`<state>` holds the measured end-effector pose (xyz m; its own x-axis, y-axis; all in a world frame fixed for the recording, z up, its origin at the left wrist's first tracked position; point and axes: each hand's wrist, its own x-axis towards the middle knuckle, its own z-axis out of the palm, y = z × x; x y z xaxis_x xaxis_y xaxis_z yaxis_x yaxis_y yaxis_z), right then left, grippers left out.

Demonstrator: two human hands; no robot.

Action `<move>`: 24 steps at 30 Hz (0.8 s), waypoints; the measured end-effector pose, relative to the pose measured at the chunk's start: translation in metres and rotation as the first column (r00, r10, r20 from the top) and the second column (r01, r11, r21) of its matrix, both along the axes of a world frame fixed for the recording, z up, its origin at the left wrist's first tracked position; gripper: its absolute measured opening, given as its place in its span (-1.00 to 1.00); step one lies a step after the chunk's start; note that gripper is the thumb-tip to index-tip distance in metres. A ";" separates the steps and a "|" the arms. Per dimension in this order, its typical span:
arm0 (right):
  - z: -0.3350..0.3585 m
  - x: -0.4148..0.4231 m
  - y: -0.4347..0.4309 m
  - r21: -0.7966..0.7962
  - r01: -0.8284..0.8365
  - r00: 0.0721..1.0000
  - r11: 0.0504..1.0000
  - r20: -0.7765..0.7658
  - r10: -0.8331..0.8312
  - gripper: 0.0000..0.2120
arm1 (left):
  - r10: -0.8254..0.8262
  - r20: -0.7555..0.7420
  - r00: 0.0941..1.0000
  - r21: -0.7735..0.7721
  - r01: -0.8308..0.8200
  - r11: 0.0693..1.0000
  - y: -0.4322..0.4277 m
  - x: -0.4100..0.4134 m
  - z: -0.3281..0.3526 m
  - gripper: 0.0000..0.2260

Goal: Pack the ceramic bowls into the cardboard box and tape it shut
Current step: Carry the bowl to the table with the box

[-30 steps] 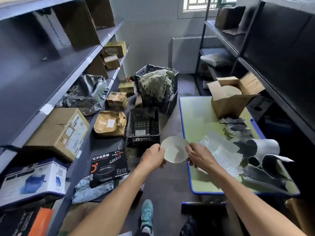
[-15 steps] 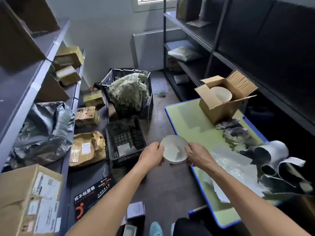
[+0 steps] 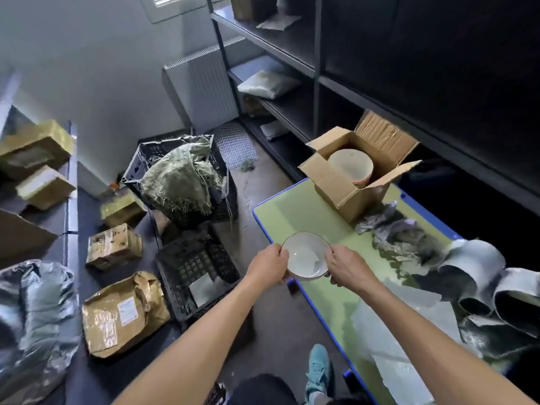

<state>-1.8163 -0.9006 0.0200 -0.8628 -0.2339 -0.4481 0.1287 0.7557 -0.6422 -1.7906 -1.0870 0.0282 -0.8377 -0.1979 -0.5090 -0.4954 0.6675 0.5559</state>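
over green table (image 3: 295,211), both hands (image 3: 309,266) grip white bowl (image 3: 305,255) rim

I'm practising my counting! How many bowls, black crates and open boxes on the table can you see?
Bowls: 2, the held bowl and the bowl in the box; any underneath are hidden.
Black crates: 2, the crate with the sack and the near crate.
Open boxes on the table: 1, the open box.
Total: 5

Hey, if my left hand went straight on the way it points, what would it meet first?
The bowl it holds; beyond that, likely the cardboard box across the table, though depth is unclear.
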 end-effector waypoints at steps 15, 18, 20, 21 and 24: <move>-0.030 -0.062 -0.001 0.068 0.361 0.924 0.930 0.112 -0.366 -0.73 | -0.345 0.072 0.936 0.067 0.341 0.938 0.001 -0.120 -0.035 -0.77; -0.043 -0.072 -0.024 0.101 0.452 0.879 0.886 0.121 -0.462 -0.72 | -0.439 0.091 0.894 0.089 0.431 0.898 -0.020 -0.145 -0.051 -0.76; -0.048 -0.076 -0.041 0.145 0.505 0.845 0.851 0.121 -0.521 -0.72 | -0.496 0.104 0.862 0.106 0.487 0.867 -0.034 -0.162 -0.059 -0.74; -0.050 -0.077 -0.049 0.159 0.526 0.830 0.835 0.119 -0.545 -0.73 | -0.525 0.104 0.845 0.118 0.514 0.850 -0.039 -0.170 -0.062 -0.73; -0.050 -0.077 -0.070 0.201 0.586 0.780 0.785 0.122 -0.614 -0.75 | -0.626 0.112 0.772 0.120 0.615 0.779 -0.050 -0.188 -0.068 -0.76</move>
<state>-1.8933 -0.9704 -0.0300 -0.7118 0.3842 -0.5879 0.6841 0.5688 -0.4566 -1.9785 -1.1369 -0.0400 -0.6853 0.3823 -0.6198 -0.0623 0.8172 0.5730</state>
